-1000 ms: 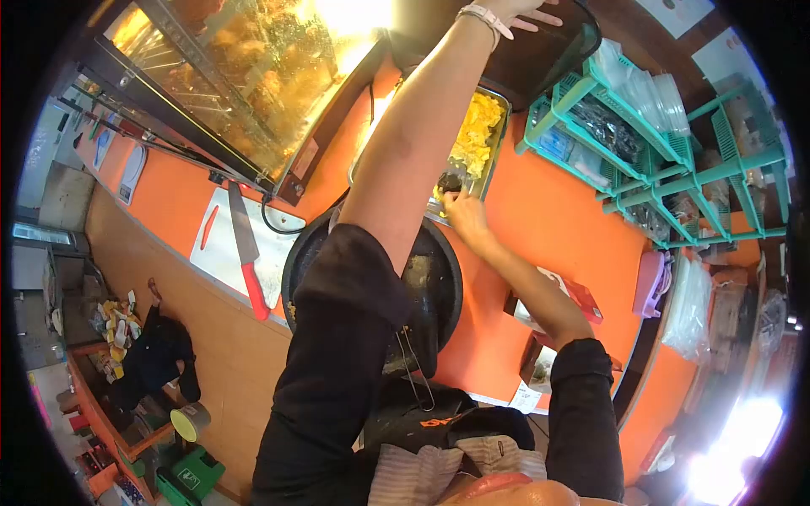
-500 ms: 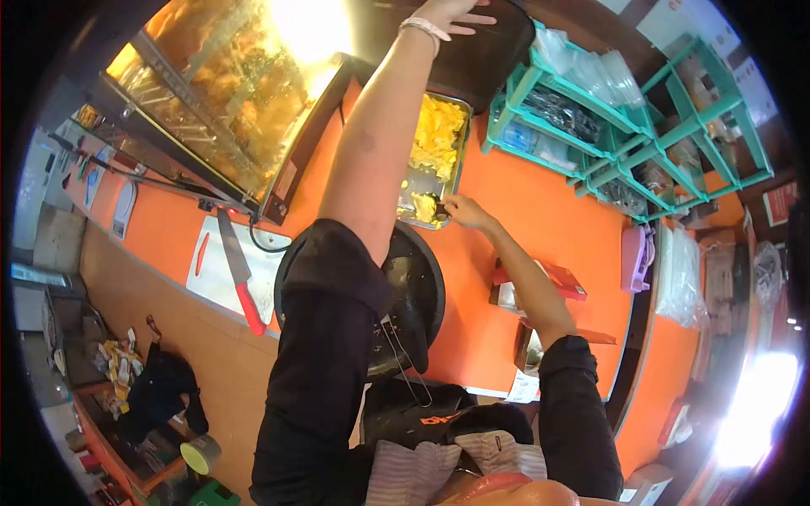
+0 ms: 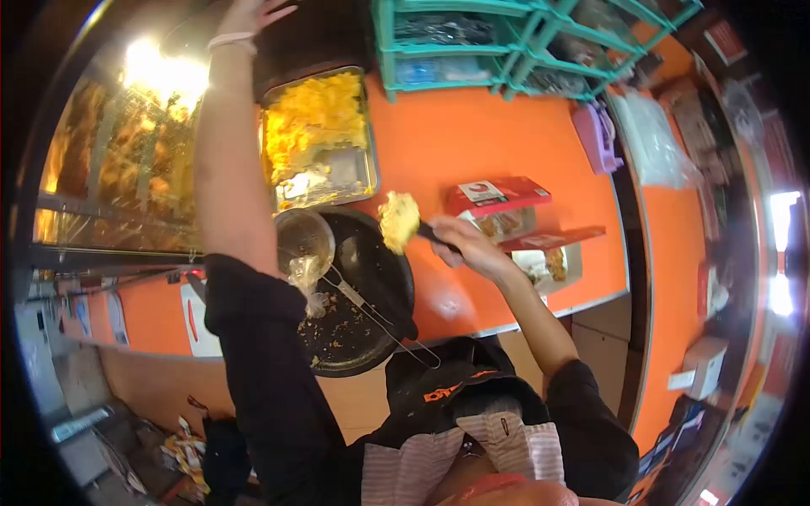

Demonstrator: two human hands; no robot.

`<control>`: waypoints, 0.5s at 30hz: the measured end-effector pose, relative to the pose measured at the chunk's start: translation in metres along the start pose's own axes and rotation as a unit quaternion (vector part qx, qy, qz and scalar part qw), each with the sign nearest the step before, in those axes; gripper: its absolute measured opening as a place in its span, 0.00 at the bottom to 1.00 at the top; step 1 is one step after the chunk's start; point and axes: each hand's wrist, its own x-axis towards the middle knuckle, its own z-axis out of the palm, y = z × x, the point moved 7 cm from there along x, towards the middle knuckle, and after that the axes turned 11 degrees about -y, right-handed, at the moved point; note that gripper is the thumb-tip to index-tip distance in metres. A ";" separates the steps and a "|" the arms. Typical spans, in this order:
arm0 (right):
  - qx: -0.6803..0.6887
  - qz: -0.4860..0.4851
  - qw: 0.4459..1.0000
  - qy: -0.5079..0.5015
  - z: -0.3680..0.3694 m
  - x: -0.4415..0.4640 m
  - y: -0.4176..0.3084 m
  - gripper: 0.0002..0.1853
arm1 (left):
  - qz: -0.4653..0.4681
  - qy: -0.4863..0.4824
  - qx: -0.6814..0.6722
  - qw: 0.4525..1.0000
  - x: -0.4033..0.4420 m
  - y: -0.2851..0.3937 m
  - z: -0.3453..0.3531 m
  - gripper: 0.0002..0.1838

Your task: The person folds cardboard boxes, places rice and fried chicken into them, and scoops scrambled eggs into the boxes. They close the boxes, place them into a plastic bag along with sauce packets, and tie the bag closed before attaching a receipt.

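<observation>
My right hand [image 3: 474,246] is closed around the dark handle of a serving spoon [image 3: 439,235]. The spoon's head is hidden under a mound of yellow food [image 3: 399,221], above the orange counter beside the black pan [image 3: 380,253]. At the upper left, my left hand [image 3: 255,15] is raised against a dark panel, fingers apart, partly cut off by the frame. Between the arms stands a metal tray [image 3: 344,169] of yellow food, its near part partly bare. Two red-and-white boxes holding food, one box [image 3: 498,196] and another box [image 3: 553,263], stand open near my right hand.
A wire strainer [image 3: 305,240] and crumbs lie in the pan. A lit glass food case [image 3: 126,160] stands left. Teal shelves [image 3: 447,52] and a purple holder [image 3: 597,139] are at the back right. A white cutting board [image 3: 201,329] lies left.
My right hand has lifted the spoon with yellow food out of the tray and brought it back towards the boxes. The view has swung right; my left hand stays raised.
</observation>
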 end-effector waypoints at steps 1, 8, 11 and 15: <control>0.025 0.022 0.999 0.007 -0.001 -0.025 0.008 0.11 | -0.015 0.007 -0.007 1.000 0.004 -0.002 -0.002 0.44; -0.247 0.183 0.935 0.179 -0.092 -0.125 -0.011 0.12 | -0.015 0.013 -0.022 1.000 0.004 -0.002 -0.003 0.47; -0.558 0.184 0.797 0.138 -0.146 -0.102 -0.032 0.14 | -0.014 -0.007 -0.035 0.999 0.036 -0.024 -0.030 0.29; -0.629 0.194 0.730 0.185 -0.167 -0.075 -0.027 0.11 | -0.031 0.001 -0.035 0.999 0.029 -0.022 -0.028 0.29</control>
